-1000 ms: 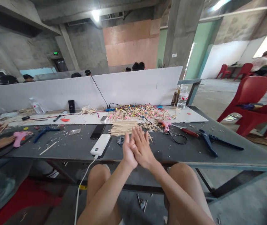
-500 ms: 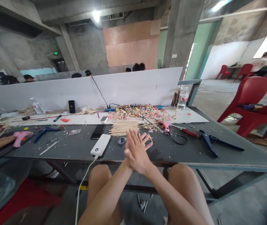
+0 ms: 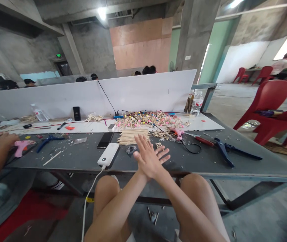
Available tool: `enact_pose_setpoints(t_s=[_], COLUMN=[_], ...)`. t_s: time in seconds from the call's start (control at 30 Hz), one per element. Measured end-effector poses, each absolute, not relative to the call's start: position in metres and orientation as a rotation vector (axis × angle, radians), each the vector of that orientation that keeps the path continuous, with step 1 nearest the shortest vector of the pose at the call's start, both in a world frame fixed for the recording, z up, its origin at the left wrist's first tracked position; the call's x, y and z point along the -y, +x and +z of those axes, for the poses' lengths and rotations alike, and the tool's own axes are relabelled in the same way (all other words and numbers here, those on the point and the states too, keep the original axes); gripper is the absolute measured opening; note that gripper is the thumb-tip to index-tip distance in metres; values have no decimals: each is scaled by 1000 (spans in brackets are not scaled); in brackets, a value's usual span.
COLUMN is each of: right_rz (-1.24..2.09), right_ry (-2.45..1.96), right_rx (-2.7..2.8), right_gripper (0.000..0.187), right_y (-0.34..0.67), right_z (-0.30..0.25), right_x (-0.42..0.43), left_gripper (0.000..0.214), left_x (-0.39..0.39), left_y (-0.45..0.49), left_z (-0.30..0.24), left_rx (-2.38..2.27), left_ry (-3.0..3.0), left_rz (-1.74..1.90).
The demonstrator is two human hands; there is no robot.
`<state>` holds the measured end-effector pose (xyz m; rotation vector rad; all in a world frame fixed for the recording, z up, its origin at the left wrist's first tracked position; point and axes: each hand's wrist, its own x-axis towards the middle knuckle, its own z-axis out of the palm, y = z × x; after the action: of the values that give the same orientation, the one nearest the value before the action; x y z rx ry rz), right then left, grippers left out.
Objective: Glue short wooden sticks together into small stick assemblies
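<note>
My right hand (image 3: 147, 158) lies across my left hand (image 3: 162, 155), palm against palm, above the table's front edge. Fingers of both hands are stretched out and spread, and nothing shows between them. Most of the left palm is hidden under the right hand. Just beyond my fingertips is a row of thin wooden sticks (image 3: 130, 137). Left of the hands lie a small dark coil in clear wrap (image 3: 130, 150), a white power bank (image 3: 108, 154) with a cable, and a black phone (image 3: 105, 140).
A heap of sticks with coloured ends (image 3: 148, 119) lies at the back by a white panel (image 3: 143, 92). Right are a pink glue gun (image 3: 179, 133), a red-handled screwdriver (image 3: 204, 141) and blue cutters (image 3: 223, 153). At left, a co-worker's hand (image 3: 7, 141) is near another pink glue gun (image 3: 20, 148).
My hands have shifted slightly to the right, still pressed together, and the left fingers have fanned out farther. The co-worker's near hand has drawn back from the glue gun toward the other hand.
</note>
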<state>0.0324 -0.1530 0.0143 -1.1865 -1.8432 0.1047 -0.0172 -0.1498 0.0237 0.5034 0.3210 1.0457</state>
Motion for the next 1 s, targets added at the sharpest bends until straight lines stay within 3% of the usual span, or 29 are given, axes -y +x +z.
enact_pose_setpoints(t_s=[0.17, 0.53, 0.8, 1.0], right_rz=[287, 880, 638, 881], right_ry=[-1358, -868, -1095, -970], right_rx=[1530, 979, 1268, 949], right_gripper=[64, 75, 69, 78], right_y=[56, 79, 61, 69], right_z=[17, 29, 26, 21], right_x=[137, 134, 146, 130], left_gripper=[65, 46, 35, 28], left_x=[158, 147, 160, 154], left_y=[-6, -4, 2, 6], left_z=[18, 9, 19, 6], left_rx=[-265, -330, -346, -361], left_ry=[438, 423, 482, 322], left_rz=[894, 990, 948, 968])
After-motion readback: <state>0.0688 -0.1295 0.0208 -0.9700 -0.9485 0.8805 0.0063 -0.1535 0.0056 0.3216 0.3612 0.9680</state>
